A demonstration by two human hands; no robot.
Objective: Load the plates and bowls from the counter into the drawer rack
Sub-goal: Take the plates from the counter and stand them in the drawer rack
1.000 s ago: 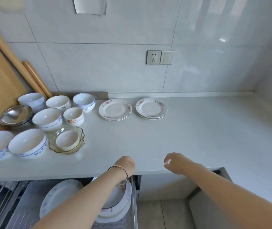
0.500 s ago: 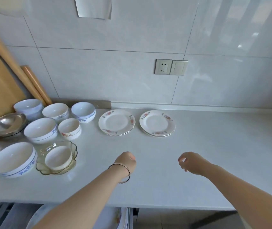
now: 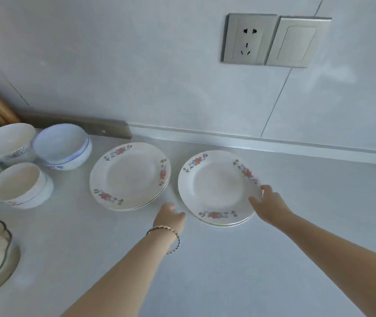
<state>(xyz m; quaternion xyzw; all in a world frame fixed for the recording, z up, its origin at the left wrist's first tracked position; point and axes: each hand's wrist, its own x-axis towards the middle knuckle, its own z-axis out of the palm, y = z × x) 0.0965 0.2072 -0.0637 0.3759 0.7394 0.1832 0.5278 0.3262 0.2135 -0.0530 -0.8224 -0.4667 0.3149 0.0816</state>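
Both hands are reaching farther across the tabletop (image 3: 228, 259) than half a second ago, and the head camera is now looking down much closer. In this head view, the right hand (image 3: 270, 207) is spreading its grip wide at the near-right rim of the right plate stack (image 3: 214, 186), with the thumb on top and nothing lifted yet. The left hand (image 3: 170, 217) is hovering loosely curled and empty between that stack and the left plate stack (image 3: 130, 175). The glazed plates are probably stiff, slick, breakable and heavy when stacked. Sliding fingers under opposite rims seems the wisest hold.
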